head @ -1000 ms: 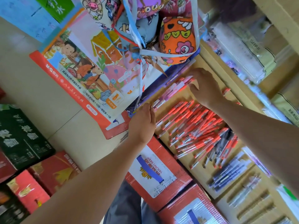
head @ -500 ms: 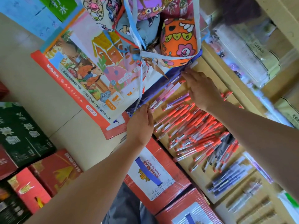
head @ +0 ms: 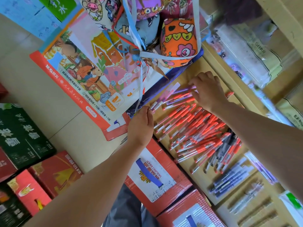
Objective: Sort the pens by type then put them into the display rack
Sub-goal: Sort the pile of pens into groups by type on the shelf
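Note:
A wooden display rack holds loose pens lying flat. A few pink and purple pens lie at its far left end. My left hand pinches their barcoded ends with curled fingertips. My right hand lies with spread fingers over their other ends. Beside them a big pile of red pens covers the middle of the rack. Several black pens mix into its right side, and blue pens lie in a neat row further right.
Red beer cartons stand against the rack's front edge under my left arm. A bundle of patterned fabric bags and a picture pack hang over the rack's left end. Plastic-wrapped packets fill the shelf behind.
My right hand slid the pink and purple pens toward the rack's left end and now rests on them. My left hand rose from the rack's edge to their barcoded ends.

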A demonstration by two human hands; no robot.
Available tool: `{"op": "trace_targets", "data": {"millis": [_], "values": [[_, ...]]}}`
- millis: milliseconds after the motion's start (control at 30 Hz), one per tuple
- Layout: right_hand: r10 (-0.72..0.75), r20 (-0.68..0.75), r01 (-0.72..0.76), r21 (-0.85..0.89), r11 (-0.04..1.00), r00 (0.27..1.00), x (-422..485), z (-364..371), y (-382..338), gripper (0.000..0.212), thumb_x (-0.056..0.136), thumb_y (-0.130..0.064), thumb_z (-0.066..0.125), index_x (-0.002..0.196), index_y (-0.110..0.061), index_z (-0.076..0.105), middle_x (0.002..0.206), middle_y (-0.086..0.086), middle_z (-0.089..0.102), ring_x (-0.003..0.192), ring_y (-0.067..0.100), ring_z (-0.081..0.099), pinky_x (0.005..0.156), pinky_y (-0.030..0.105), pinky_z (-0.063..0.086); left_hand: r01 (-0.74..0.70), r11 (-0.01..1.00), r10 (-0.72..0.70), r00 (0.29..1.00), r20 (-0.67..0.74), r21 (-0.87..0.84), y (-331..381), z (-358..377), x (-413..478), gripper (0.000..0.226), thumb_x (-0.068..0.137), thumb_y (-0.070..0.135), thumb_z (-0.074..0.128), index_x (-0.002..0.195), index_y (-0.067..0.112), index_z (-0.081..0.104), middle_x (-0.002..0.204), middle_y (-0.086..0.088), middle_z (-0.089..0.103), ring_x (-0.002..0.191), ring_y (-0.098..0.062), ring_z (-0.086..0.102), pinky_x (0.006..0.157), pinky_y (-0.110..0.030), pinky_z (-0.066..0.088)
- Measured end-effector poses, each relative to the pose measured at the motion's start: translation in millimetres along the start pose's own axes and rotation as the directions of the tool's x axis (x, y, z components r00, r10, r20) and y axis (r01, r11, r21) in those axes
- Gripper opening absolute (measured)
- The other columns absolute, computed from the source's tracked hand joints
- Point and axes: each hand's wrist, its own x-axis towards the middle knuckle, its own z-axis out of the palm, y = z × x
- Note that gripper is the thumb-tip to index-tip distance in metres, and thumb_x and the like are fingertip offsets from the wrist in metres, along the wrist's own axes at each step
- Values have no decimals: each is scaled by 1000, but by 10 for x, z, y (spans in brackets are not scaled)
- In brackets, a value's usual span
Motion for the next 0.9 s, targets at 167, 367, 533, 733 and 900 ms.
{"op": "trace_targets", "data": {"millis": [167,367,533,733,900], "values": [[35,12,-36,84,996,999,13,-25,21,19,89,-25,63,105,-15,58,116,5,57,116,29,44,98,43,31,-8,1000,8,1000,-7,-9,10,-8,-4,30,102,17,34,114,-1,55,100,-17,64,96,-32,61,74,-34,47],[-23,6,21,201,979,1000,-20,10,132,16,89,-13,64,104,-10,65,104,10,61,101,33,53,89,40,39,4,1000,-4,1000,-1,-26,70,-12,9,26,103,17,34,108,6,57,89,-3,63,85,-22,62,70,-33,49],[-48,-89,74,311,947,995,-146,54,219,11,84,-5,67,94,-8,66,95,7,63,91,29,59,80,37,45,22,998,-23,1000,-15,-59,72,47,48,24,102,17,33,91,8,52,72,-4,56,65,-23,53,61,-37,45],[-45,-42,53,211,976,998,-139,133,191,13,86,-3,63,99,-2,68,99,15,57,98,36,53,82,37,40,9,996,-9,1000,0,-86,80,101,65,28,102,16,33,95,1,55,74,-13,59,69,-31,57,65,-45,48],[-66,-52,73,144,987,996,-215,0,283,13,92,-7,56,102,-6,63,96,13,62,95,35,54,84,41,42,-6,997,7,1000,16,-76,109,83,68,28,103,17,32,96,1,55,76,-14,59,70,-28,57,64,-42,47]]}}
